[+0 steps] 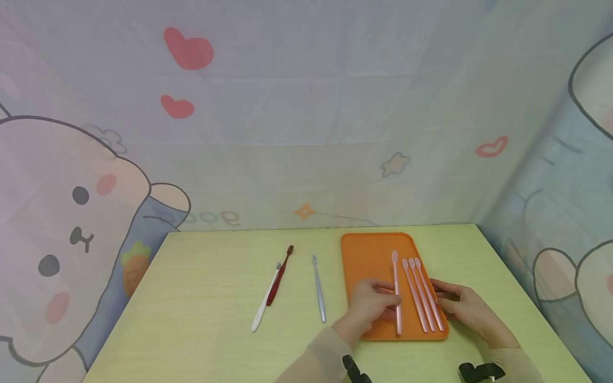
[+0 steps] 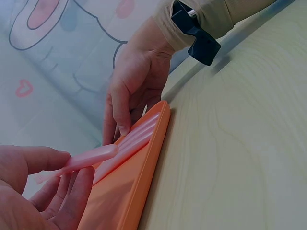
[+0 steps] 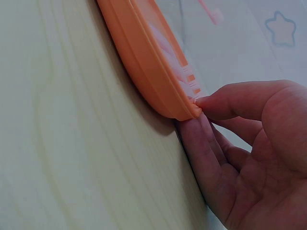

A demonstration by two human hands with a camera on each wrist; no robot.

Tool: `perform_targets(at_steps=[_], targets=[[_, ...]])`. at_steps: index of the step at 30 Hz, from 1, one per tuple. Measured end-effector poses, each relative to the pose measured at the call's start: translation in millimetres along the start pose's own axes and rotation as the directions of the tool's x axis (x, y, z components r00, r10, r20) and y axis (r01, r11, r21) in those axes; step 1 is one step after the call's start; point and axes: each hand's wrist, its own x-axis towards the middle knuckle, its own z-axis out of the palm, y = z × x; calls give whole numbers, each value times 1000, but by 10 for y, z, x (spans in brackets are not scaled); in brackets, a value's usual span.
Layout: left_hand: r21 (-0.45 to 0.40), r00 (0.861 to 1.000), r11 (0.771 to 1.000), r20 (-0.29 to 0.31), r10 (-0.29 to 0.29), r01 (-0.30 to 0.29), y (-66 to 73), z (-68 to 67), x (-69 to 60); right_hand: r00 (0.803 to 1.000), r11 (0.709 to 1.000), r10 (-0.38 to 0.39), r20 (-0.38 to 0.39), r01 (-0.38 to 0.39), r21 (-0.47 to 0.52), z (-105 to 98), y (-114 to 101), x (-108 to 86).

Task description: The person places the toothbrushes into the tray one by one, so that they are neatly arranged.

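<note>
Over the orange tray [image 1: 373,258], my left hand [image 1: 369,304] pinches a pink toothbrush [image 1: 398,320] between thumb and fingers. Its bristle head points away from me, and the left wrist view shows the handle raised above the tray floor. Three more pink toothbrushes [image 1: 423,306] lie side by side along the tray's right side. My right hand [image 1: 471,313] grips the tray's right rim; in the right wrist view, the thumb and fingers [image 3: 194,139] hold that rim from both sides.
Left of the tray, a grey-blue toothbrush [image 1: 319,292] lies on the pale yellow table [image 1: 201,298]. Farther left, a white toothbrush [image 1: 261,311] and a dark red toothbrush [image 1: 280,279] lie close together. A printed cloth backdrop [image 1: 306,106] rises behind the table's far edge.
</note>
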Motion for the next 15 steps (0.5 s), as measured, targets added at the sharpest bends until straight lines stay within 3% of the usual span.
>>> perform_targets(at_steps=[15], targets=[[-5, 999, 1000, -47, -15, 15, -60, 185, 45, 1000, 1000, -3, 2, 3, 4, 11, -3, 2]])
